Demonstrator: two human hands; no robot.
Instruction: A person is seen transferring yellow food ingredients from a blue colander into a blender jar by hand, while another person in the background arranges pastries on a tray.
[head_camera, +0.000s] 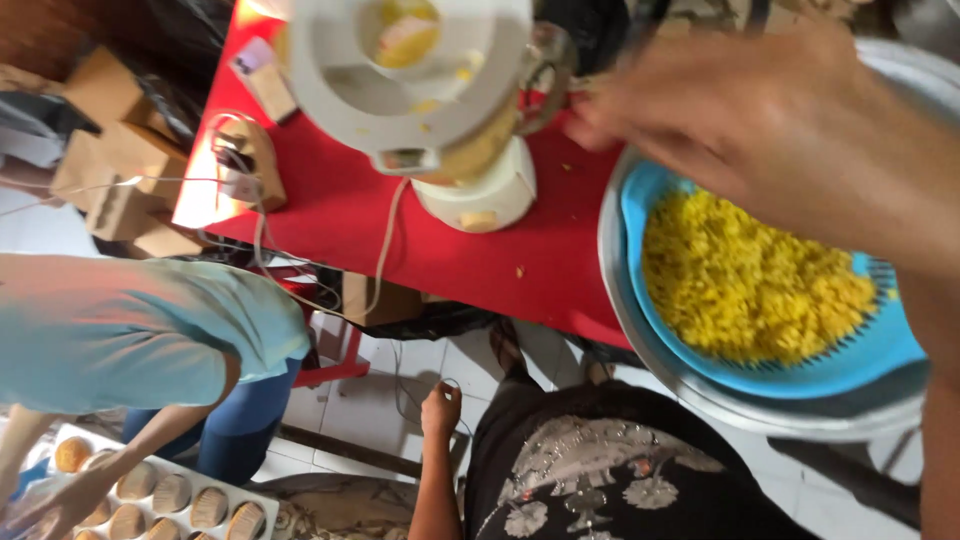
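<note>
My right hand (720, 95) reaches in from the upper right, blurred, its fingers stretched out and its fingertips at the clear handle of a blender jug (420, 70). The jug has a white lid and yellow mash inside, and it sits on a white blender base (480, 195) on a red table (330, 210). Under my right forearm a blue colander (860, 365) full of yellow grains rests in a metal basin (760, 410). My left hand (440, 408) hangs low beside my black patterned shirt, fingers curled, holding nothing I can see.
Another person in a light blue shirt (120, 330) bends at the left over a white tray of round brown moulds (190, 500). Cardboard boxes (120, 150) and a power strip with cables (245, 160) lie by the table's left end. The floor is white tile (370, 400).
</note>
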